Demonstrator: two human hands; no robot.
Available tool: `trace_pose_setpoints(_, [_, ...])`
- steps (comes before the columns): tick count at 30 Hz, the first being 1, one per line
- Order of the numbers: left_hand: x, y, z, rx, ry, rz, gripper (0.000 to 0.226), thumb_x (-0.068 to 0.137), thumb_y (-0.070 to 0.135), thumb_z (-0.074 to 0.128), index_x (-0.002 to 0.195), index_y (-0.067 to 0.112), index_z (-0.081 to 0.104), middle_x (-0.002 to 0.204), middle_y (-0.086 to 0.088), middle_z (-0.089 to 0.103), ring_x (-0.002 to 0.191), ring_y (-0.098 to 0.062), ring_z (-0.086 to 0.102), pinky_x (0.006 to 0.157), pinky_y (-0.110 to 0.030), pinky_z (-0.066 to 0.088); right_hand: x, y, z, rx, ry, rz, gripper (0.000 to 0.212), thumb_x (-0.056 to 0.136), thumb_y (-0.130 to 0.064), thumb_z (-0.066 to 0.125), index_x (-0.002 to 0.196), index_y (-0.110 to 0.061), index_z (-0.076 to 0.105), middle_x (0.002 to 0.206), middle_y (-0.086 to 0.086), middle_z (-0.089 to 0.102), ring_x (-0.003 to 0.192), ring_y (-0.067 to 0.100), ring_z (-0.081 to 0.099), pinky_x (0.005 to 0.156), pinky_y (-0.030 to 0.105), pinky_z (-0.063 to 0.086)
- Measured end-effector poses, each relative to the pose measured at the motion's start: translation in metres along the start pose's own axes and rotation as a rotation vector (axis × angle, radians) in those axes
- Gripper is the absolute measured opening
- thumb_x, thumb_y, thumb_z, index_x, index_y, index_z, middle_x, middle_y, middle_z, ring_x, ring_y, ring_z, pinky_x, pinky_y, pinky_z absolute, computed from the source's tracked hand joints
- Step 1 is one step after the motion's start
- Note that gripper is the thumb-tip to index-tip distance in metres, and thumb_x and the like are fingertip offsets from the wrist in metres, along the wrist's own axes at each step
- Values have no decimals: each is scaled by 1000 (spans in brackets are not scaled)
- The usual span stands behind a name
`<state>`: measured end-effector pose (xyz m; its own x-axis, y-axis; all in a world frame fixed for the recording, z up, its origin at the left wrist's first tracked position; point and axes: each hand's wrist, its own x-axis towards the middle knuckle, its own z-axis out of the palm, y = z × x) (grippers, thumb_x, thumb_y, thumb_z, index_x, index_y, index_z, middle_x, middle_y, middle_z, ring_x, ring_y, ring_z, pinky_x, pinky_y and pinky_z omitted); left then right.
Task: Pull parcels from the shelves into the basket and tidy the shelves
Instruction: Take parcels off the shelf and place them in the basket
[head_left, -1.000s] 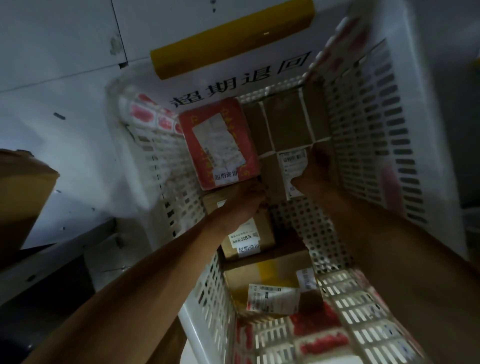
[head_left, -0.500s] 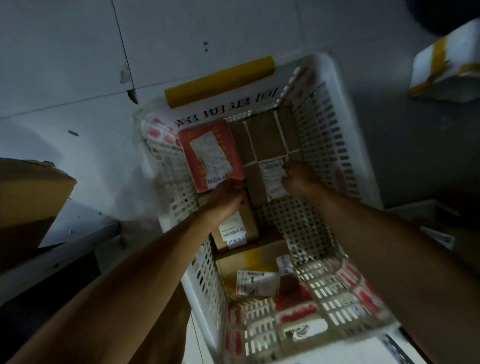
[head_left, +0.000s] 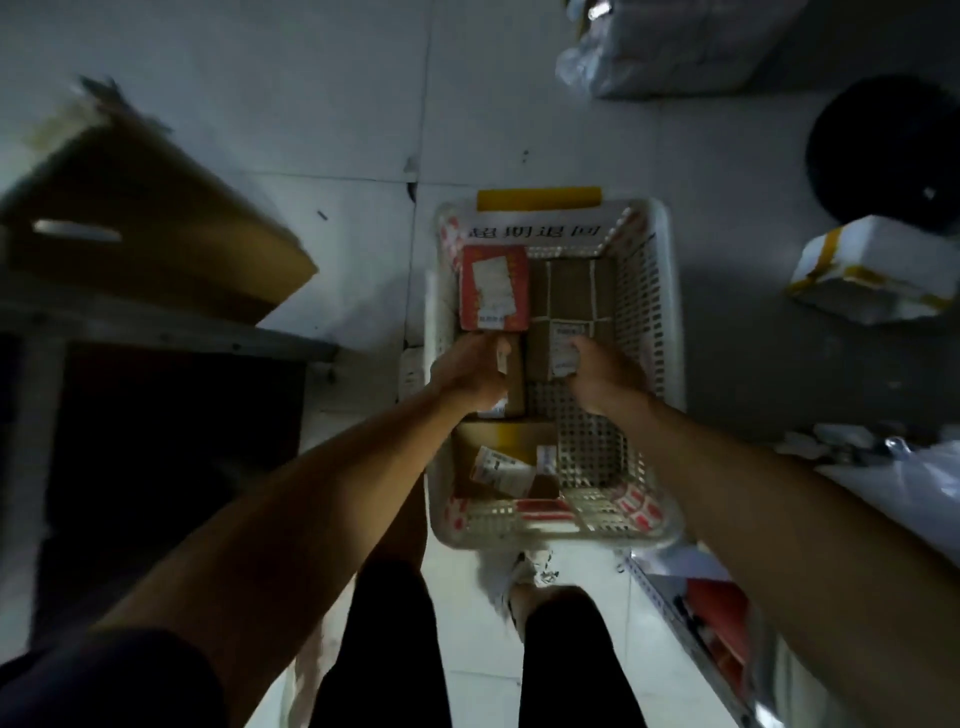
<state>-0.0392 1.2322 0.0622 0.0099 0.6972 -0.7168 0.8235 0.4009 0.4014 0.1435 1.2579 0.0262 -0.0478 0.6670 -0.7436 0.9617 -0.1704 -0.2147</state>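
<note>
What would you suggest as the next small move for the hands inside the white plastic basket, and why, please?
Probably let go and withdraw both hands. The left hand rests on a small brown cardboard parcel and the right hand touches the taped brown cardboard box; both parcels already lie inside the white perforated plastic basket beside the red parcel. Its right half looks bare for more.

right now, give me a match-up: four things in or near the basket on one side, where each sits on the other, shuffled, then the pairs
Things:
1. red parcel
2. yellow handle
3. white box with yellow tape
4. left hand

Places:
a. on the floor, right of the basket
b. far left corner inside the basket
c. on the small brown box below the red parcel
d. on the basket's far rim

Pairs: 1-b, 2-d, 3-a, 4-c
</note>
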Motion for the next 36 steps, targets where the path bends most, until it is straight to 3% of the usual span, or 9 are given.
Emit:
trace_pose_setpoints(4, [-97,-8,-11,91,125,18,48,89,19,69,134,28,54,134,-2,60,116,-25,62,76,-29,47,-94,-33,-9,-189,-29,-188,60,93,-10,60,149,-24,44,140,14,57,124,36,57,96,39,53])
trace_pose_setpoints(9, [-213,-28,-2,45,257,-23,34,90,29,71,122,22,61,116,-3,63,106,-24,65,87,-41,57,-188,-69,5,-377,-86,-398,49,95,-13,56,142,-25,50,136,11,58,120,35,59,94,43,54])
trace_pose_setpoints(11, [-246,-39,9,11,288,-119,37,89,34,71,123,25,60,118,-2,59,107,-24,63,89,-42,56,-217,-84,13,-446,-106,-501,37,100,-24,55,137,-22,54,130,9,61,117,32,60,94,43,53])
trace_pose_setpoints(13, [-273,-54,20,-23,308,-207,48,87,27,71,133,28,55,128,-5,54,113,-28,58,95,-45,52,-238,-100,23,-480,-99,-595,31,101,-41,53,127,-25,57,122,2,63,115,26,60,95,42,51])
trace_pose_setpoints(16, [-317,-79,47,-82,367,-317,56,89,21,68,140,31,48,134,-5,50,118,-28,55,97,-42,48,-267,-121,44,-632,-138,-707,37,96,-24,55,133,-26,51,126,6,62,120,31,58,99,46,50])
trace_pose_setpoints(21, [-396,-118,106,-236,461,-516,55,91,9,60,141,27,50,130,-6,53,114,-27,58,84,-35,44,-331,-139,95,-859,-161,-836,56,93,-15,58,145,-28,43,140,6,54,128,31,54,102,48,48])
trace_pose_setpoints(26, [-483,-142,168,-410,556,-676,54,88,4,62,137,25,54,130,-7,55,116,-28,57,93,-39,47,-398,-144,163,-1114,-188,-986,55,93,-12,54,145,-29,45,136,6,58,121,30,58,93,41,49])
trace_pose_setpoints(33, [-613,-155,318,-693,681,-963,56,88,8,63,139,27,52,128,-6,55,115,-27,58,84,-35,43,-526,-105,299,-1433,-237,-1398,53,93,-18,62,142,-25,46,131,7,59,121,32,57,94,45,52])
trace_pose_setpoints(36, [-660,-145,393,-898,752,-1116,56,90,10,60,141,28,48,134,-3,53,122,-26,55,92,-36,43,-586,-81,362,-1590,-251,-1586,49,94,-15,59,141,-25,46,128,7,59,120,30,57,90,42,52])
